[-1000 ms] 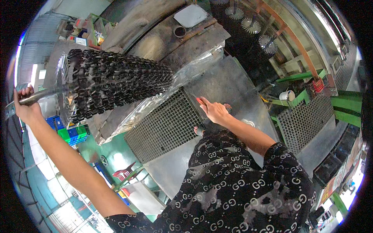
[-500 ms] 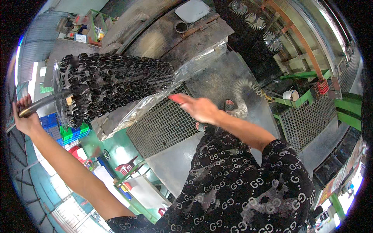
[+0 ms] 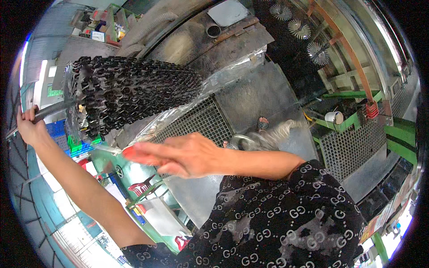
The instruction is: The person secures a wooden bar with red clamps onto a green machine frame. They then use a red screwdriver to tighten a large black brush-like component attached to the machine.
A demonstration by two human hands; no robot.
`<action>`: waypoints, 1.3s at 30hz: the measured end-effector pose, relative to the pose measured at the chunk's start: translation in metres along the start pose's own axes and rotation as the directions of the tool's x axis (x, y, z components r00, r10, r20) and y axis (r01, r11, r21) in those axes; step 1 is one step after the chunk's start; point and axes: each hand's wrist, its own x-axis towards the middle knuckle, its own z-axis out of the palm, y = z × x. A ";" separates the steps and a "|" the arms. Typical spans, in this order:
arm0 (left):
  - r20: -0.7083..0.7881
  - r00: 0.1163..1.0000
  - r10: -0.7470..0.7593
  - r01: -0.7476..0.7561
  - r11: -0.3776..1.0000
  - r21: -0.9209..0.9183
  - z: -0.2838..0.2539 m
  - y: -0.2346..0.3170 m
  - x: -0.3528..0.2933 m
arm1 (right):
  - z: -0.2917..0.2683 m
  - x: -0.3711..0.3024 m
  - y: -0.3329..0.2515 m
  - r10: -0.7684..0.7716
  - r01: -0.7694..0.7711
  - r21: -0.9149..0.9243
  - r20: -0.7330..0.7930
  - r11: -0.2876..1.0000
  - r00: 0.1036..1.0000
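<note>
Holding a loaded rack [image 3: 134, 96] of small black parts by its metal handle bar [image 3: 51, 109]; left hand [image 3: 27, 127] is wrapped tight round the bar's end at far left, arm stretched out. Rack sits raised, lying roughly level, above the sloped steel machine housing [image 3: 263, 96], clear of the perforated grille [image 3: 196, 123].

Right hand [image 3: 178, 154] is mid-frame, motion-blurred, fingers spread flat and pointing left toward the rack's underside. It grips nothing and touches nothing I can make out.

Progress, my read: rack is lifted and carried on one hand only; second hand isn't on it yet, and the rack hasn't been set anywhere. So pickup looks done, support and placement are left.

Rack itself: dense rows of dark, glossy, identical pieces stacked along a long frame, tapering toward the right end, flat metal end plate on the left. Parts look evenly packed, no gaps visible. Can't tell what the pieces are at this resolution.

Clear plastic sheet [image 3: 241, 67] drapes along the housing edge just beyond the rack's right end.
</note>
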 end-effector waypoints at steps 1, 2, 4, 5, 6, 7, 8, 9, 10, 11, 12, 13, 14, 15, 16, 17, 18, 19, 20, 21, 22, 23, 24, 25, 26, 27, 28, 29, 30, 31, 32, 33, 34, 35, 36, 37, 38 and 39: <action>-0.101 0.993 0.061 -0.051 0.994 0.097 0.028 -0.003 -0.018 | 0.000 0.001 0.004 -0.050 0.050 -0.012 -0.012 0.999 0.999; -0.206 0.971 0.123 -0.080 0.975 0.206 0.049 -0.004 -0.039 | 0.001 0.002 0.010 -0.103 0.103 -0.021 -0.016 0.994 0.995; -0.355 0.923 0.147 -0.079 0.977 0.199 0.068 0.007 -0.059 | -0.016 -0.021 0.042 0.418 -0.406 -0.109 0.146 0.907 0.897; -0.306 0.943 0.131 -0.074 0.979 0.189 0.063 0.007 -0.060 | -0.012 -0.057 0.084 0.542 -0.509 -0.210 0.153 0.835 0.826; -0.251 0.962 0.107 -0.063 0.982 0.178 0.059 0.004 -0.057 | -0.011 -0.093 0.127 0.664 -0.599 -0.321 0.148 0.734 0.733; -0.191 0.977 0.099 -0.068 0.985 0.159 0.057 0.006 -0.050 | -0.010 -0.128 0.166 0.766 -0.660 -0.426 0.138 0.619 0.628; -0.146 0.986 0.085 -0.067 0.990 0.124 0.042 0.009 -0.040 | -0.016 -0.110 0.152 0.738 -0.656 -0.360 0.170 0.664 0.653; -0.105 0.992 0.063 -0.053 0.994 0.095 0.020 0.009 -0.031 | -0.025 -0.081 0.114 0.713 -0.653 -0.292 0.209 0.699 0.669; -0.055 0.998 0.028 -0.024 0.998 0.066 0.009 0.006 -0.025 | -0.023 -0.057 0.081 0.568 -0.532 -0.223 0.151 0.817 0.809; -0.066 0.997 0.028 -0.023 0.997 0.067 0.010 0.003 -0.022 | -0.022 -0.034 0.048 0.402 -0.383 -0.185 0.080 0.905 0.912; -0.052 0.998 0.029 -0.027 0.999 0.046 0.014 0.005 -0.025 | -0.016 -0.018 0.031 0.021 -0.039 -0.212 -0.087 0.977 0.996; -0.035 0.999 0.023 -0.022 0.999 0.025 0.020 0.003 -0.029 | -0.017 -0.014 0.031 -0.066 0.050 -0.147 -0.110 0.988 0.992; -0.021 1.000 0.023 -0.022 1.000 0.012 0.020 0.005 -0.031 | -0.016 -0.009 0.031 -0.156 0.146 -0.078 -0.137 0.986 0.978; 0.004 1.000 -0.023 0.023 1.000 -0.018 0.019 0.007 -0.034 | -0.016 -0.006 0.031 -0.241 0.242 -0.010 -0.169 0.970 0.956; -0.002 0.999 -0.036 0.036 0.999 -0.013 0.019 0.008 -0.036 | -0.013 -0.023 0.048 0.155 -0.159 -0.074 -0.052 0.985 0.987; -0.015 0.999 -0.038 0.038 0.999 -0.010 0.019 0.013 -0.041 | -0.016 -0.045 0.083 0.417 -0.416 -0.065 0.007 0.907 0.909; -0.034 0.998 -0.049 0.049 0.999 0.001 0.016 0.014 -0.047 | -0.027 -0.069 0.110 0.616 -0.583 -0.216 0.139 0.783 0.775; 0.042 0.996 -0.075 0.076 0.997 -0.017 0.018 0.016 -0.051 | -0.034 -0.101 0.142 0.695 -0.616 -0.364 0.141 0.698 0.705; 0.072 0.995 -0.069 0.072 0.996 -0.044 0.020 0.021 -0.061 | -0.035 -0.112 0.152 0.708 -0.604 -0.436 0.118 0.666 0.696; -0.029 0.999 -0.020 0.020 1.000 -0.021 0.032 0.022 -0.072 | -0.039 -0.097 0.132 0.687 -0.582 -0.442 0.119 0.683 0.717; -0.127 0.992 0.006 -0.005 1.000 0.013 0.040 0.017 -0.077 | -0.039 -0.075 0.096 0.582 -0.511 -0.351 0.133 0.785 0.803; -0.123 0.992 -0.003 0.006 1.000 0.022 0.033 0.013 -0.076 | -0.038 -0.053 0.062 0.462 -0.417 -0.255 0.149 0.872 0.874; -0.120 0.993 0.012 -0.010 1.000 0.019 0.028 0.019 -0.073 | -0.039 -0.025 0.026 0.259 -0.252 -0.105 0.067 0.962 0.963; -0.105 0.994 0.003 0.001 0.999 0.037 0.028 0.020 -0.068 | -0.035 -0.009 0.011 0.045 -0.045 0.014 -0.012 0.999 0.999; -0.144 0.989 0.009 -0.003 0.999 0.040 0.044 0.014 -0.078 | -0.029 -0.003 0.006 -0.141 0.154 0.123 -0.111 0.980 0.984; -0.145 0.989 0.015 -0.009 0.999 0.040 0.054 0.014 -0.085 | -0.017 -0.004 0.023 -0.275 0.295 0.052 -0.243 0.954 0.930; -0.142 0.990 0.020 -0.015 0.999 0.039 0.059 0.015 -0.087 | -0.006 -0.024 0.046 -0.054 0.050 -0.038 -0.129 0.998 0.990; -0.146 0.989 0.031 -0.025 0.999 0.038 0.050 0.017 -0.087 | -0.004 -0.042 0.066 0.171 -0.172 -0.153 -0.024 0.973 0.985; -0.150 0.988 0.037 -0.032 0.999 0.034 0.043 0.020 -0.086 | -0.007 -0.058 0.084 0.470 -0.438 -0.228 0.107 0.869 0.876; -0.146 0.989 0.028 -0.024 0.999 0.024 0.039 0.014 -0.083 | -0.005 -0.085 0.113 0.601 -0.544 -0.321 0.112 0.775 0.791; -0.163 0.986 0.028 -0.026 1.000 0.011 0.047 0.008 -0.086 | -0.007 -0.112 0.137 0.625 -0.561 -0.380 0.058 0.735 0.779; -0.154 0.986 0.071 -0.069 0.997 0.020 0.049 0.006 -0.084 | -0.004 -0.121 0.132 0.595 -0.554 -0.374 -0.008 0.743 0.804; -0.143 0.983 0.114 -0.111 0.993 0.029 0.052 0.004 -0.082 | 0.003 -0.121 0.134 0.597 -0.586 -0.266 -0.047 0.765 0.801; -0.145 0.986 0.081 -0.079 0.997 0.015 0.043 -0.002 -0.082 | 0.003 -0.093 0.094 0.621 -0.595 -0.265 0.019 0.759 0.783; -0.145 0.987 0.070 -0.073 0.997 -0.016 0.040 0.000 -0.079 | 0.000 -0.047 0.044 0.626 -0.589 -0.273 0.067 0.761 0.777; -0.187 0.981 0.057 -0.064 0.998 -0.030 0.054 -0.001 -0.085 | 0.007 -0.025 0.023 0.341 -0.345 -0.113 -0.055 0.932 0.938; -0.183 0.983 0.009 -0.027 0.995 -0.098 0.068 0.000 -0.093 | 0.012 -0.012 0.005 0.042 -0.041 0.010 -0.206 0.999 0.978; -0.144 0.990 0.009 -0.021 0.996 -0.085 0.054 -0.004 -0.081 | 0.015 -0.001 -0.011 -0.091 0.107 0.062 -0.225 0.992 0.970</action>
